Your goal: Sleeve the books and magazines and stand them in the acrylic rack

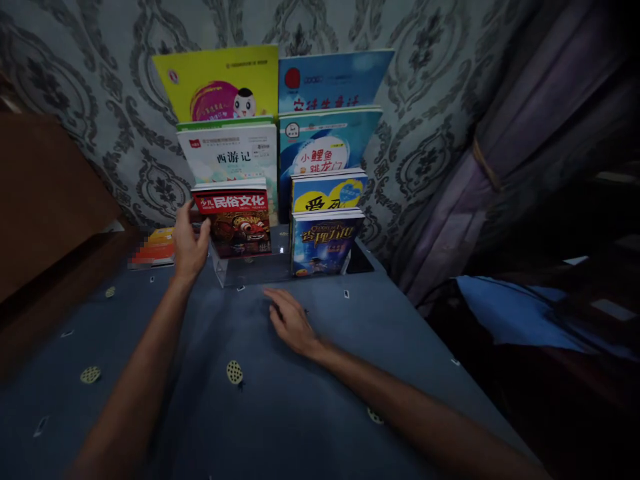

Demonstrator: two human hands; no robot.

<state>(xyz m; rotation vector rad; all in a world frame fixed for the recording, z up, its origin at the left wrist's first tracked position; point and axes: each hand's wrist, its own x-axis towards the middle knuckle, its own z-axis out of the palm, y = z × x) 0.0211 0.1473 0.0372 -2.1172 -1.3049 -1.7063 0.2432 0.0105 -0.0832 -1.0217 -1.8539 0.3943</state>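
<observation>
My left hand (189, 244) grips the left edge of a red-covered book (235, 220) that stands in the front left slot of a clear tiered rack (260, 268). My right hand (290, 321) rests flat, palm down, on the blue cloth (280, 413) just in front of the rack, holding nothing. Behind the red book stand a white book (230, 155) and a yellow one (220, 83). The right column holds a dark blue book (323, 241), a blue-and-yellow one (327, 192) and two light blue ones behind.
A small orange stack of books (156, 248) lies left of the rack. A brown wooden board (45, 193) rises on the left. Patterned wallpaper is behind, a purple curtain (505, 153) at the right, with a dark drop past the cloth's right edge.
</observation>
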